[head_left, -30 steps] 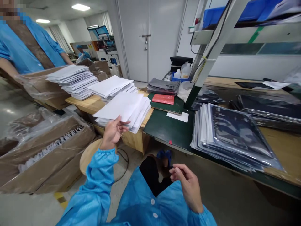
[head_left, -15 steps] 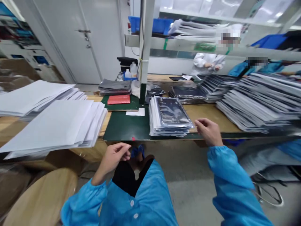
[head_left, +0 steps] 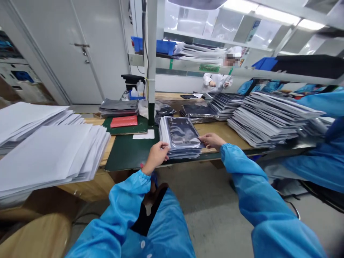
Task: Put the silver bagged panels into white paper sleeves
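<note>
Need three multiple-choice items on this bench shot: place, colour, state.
1. White sheet stacks relative to the foil bag stack? A left, B right, C on the upper shelf.
2. Flat pad on the green board: A blue, B red, C yellow.
3. The left hand and right hand on the bag stack: A both at its edges, B neither touching, C only the right touching.

Answers: 1 A, the sheets lie left of it. 2 B, the pad shows red. 3 A, each hand meets one side.

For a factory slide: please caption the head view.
Left hand and right hand hold a stack of foil bags on a green mat.
</note>
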Demonstrator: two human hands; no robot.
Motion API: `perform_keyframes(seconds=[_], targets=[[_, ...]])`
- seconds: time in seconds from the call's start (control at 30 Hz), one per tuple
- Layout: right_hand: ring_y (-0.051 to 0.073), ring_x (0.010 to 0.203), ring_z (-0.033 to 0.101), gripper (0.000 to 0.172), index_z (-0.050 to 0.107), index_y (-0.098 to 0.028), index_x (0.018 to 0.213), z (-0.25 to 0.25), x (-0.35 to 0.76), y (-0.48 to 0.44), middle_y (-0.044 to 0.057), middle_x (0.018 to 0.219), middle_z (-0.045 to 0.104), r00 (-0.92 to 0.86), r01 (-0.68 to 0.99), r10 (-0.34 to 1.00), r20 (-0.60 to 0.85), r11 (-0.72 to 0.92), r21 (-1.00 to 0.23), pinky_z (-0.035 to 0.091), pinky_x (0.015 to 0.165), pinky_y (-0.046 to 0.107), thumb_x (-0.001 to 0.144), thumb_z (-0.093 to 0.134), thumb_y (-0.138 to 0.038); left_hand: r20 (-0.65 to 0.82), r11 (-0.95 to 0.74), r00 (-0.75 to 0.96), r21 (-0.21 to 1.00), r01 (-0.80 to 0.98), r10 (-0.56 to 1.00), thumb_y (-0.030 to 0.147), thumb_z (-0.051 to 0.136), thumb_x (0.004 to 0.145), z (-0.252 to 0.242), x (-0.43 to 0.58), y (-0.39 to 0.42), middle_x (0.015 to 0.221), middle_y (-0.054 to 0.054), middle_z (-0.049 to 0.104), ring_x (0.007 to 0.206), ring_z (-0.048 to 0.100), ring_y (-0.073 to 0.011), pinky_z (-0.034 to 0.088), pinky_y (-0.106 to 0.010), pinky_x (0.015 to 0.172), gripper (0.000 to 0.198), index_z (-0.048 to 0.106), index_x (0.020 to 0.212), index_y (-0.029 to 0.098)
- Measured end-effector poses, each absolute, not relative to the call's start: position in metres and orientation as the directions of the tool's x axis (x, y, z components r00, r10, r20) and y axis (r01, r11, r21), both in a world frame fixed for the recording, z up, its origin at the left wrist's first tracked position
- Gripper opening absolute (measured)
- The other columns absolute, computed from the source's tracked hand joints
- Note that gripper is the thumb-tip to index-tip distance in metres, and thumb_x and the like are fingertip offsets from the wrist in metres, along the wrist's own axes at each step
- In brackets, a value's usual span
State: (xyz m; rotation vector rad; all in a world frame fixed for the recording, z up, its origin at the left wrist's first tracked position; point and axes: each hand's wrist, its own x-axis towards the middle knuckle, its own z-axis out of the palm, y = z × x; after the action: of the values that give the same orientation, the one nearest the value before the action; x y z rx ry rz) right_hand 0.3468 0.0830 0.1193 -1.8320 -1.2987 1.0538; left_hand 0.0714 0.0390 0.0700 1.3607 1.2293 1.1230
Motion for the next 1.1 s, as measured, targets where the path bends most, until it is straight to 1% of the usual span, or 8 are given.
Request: perform_keyframes(seconds=[0.13, 0.37, 0.63, 0.7, 0.83, 0.9, 1.0, 1.1], targets=[[0.006, 0.036, 0.042, 0.035, 0.056, -0.015, 0.052, 0.124, 0.346, 0.088, -0.004, 0.040, 0.049, 0.182, 0.358, 0.954, -0.239, -0.291, -0.887, 0.031, 0.032, 0.014, 0.082, 0.075, -0.017, -0.027, 0.013, 0.107, 0.992, 0.124, 0.994, 0.020, 0.062, 0.082, 0.071, 0.073, 0.046, 0.064, 0.002, 0.061, 0.036, 0.056, -0.0091, 0.043, -0.017, 0.034, 0.009, 0.060, 0.085, 0.012], [0.012, 0.047, 0.057, 0.020, 0.062, -0.013, 0.073, 0.138, 0.338, 0.083, 0.001, 0.055, 0.062, 0.093, 0.075, 0.966, -0.243, -0.250, -0.965, 0.057, 0.048, 0.023, 0.091, 0.064, -0.020, -0.138, 0.115, 0.145, 0.981, 0.155, 0.980, 0.026, 0.061, 0.084, 0.083, 0.074, 0.053, 0.064, -0.001, 0.063, 0.034, 0.055, -0.0088, 0.038, -0.017, 0.032, 0.016, 0.057, 0.076, 0.013], [0.009, 0.046, 0.058, 0.021, 0.059, -0.013, 0.069, 0.136, 0.337, 0.073, 0.000, 0.055, 0.060, 0.077, -0.161, 0.982, -0.175, -0.161, -0.974, 0.056, 0.048, 0.017, 0.089, 0.064, -0.010, -0.151, 0.117, 0.184, 0.976, 0.183, 0.971, 0.048, 0.058, 0.086, 0.087, 0.070, 0.062, 0.059, -0.002, 0.061, 0.034, 0.054, -0.0120, 0.034, -0.021, 0.033, 0.036, 0.057, 0.076, 0.014], [0.010, 0.046, 0.059, 0.020, 0.059, -0.014, 0.070, 0.137, 0.337, 0.071, 0.000, 0.055, 0.060, 0.086, -0.203, 0.983, -0.163, -0.143, -0.969, 0.055, 0.046, 0.016, 0.090, 0.063, -0.011, -0.110, 0.065, 0.170, 0.966, 0.249, 0.979, 0.047, 0.062, 0.081, 0.085, 0.072, 0.065, 0.056, 0.000, 0.059, 0.035, 0.052, -0.0116, 0.034, -0.021, 0.035, 0.033, 0.056, 0.072, 0.015], [0.009, 0.049, 0.059, 0.019, 0.058, -0.017, 0.072, 0.136, 0.335, 0.057, -0.002, 0.057, 0.059, 0.117, -0.271, 0.987, -0.115, -0.079, -0.959, 0.055, 0.048, 0.015, 0.092, 0.060, -0.014, 0.181, -0.186, 0.049, 0.914, 0.360, 0.982, 0.034, 0.065, 0.072, 0.086, 0.075, 0.070, 0.051, 0.004, 0.051, 0.047, 0.053, -0.0105, 0.039, -0.020, 0.046, 0.024, 0.051, 0.061, 0.017], [0.009, 0.051, 0.059, 0.016, 0.059, -0.018, 0.076, 0.135, 0.337, 0.044, -0.003, 0.061, 0.061, 0.133, -0.306, 0.989, -0.064, -0.021, -0.952, 0.055, 0.050, 0.014, 0.091, 0.062, -0.018, 0.218, -0.205, -0.029, 0.947, 0.248, 0.975, 0.033, 0.063, 0.069, 0.089, 0.064, 0.071, 0.056, 0.003, 0.053, 0.056, 0.058, -0.0123, 0.046, -0.022, 0.054, 0.021, 0.051, 0.061, 0.018], [0.007, 0.049, 0.058, 0.014, 0.060, -0.019, 0.080, 0.130, 0.346, 0.017, -0.005, 0.064, 0.060, 0.140, -0.351, 0.990, 0.036, 0.084, -0.932, 0.054, 0.047, 0.014, 0.085, 0.071, -0.026, 0.068, -0.075, -0.126, 0.996, -0.044, 0.990, 0.030, 0.063, 0.063, 0.092, 0.022, 0.066, 0.063, 0.002, 0.059, 0.063, 0.063, -0.0144, 0.055, -0.028, 0.064, 0.019, 0.050, 0.066, 0.017], [0.008, 0.047, 0.059, 0.028, 0.060, -0.021, 0.090, 0.119, 0.352, -0.019, -0.006, 0.068, 0.061, 0.096, -0.347, 0.992, 0.078, 0.107, -0.932, 0.051, 0.039, 0.014, 0.076, 0.081, -0.034, -0.063, 0.044, -0.239, 0.995, -0.086, 0.969, 0.023, 0.064, 0.060, 0.090, -0.036, 0.059, 0.062, 0.004, 0.062, 0.058, 0.061, -0.0126, 0.054, -0.026, 0.060, 0.021, 0.053, 0.076, 0.016]])
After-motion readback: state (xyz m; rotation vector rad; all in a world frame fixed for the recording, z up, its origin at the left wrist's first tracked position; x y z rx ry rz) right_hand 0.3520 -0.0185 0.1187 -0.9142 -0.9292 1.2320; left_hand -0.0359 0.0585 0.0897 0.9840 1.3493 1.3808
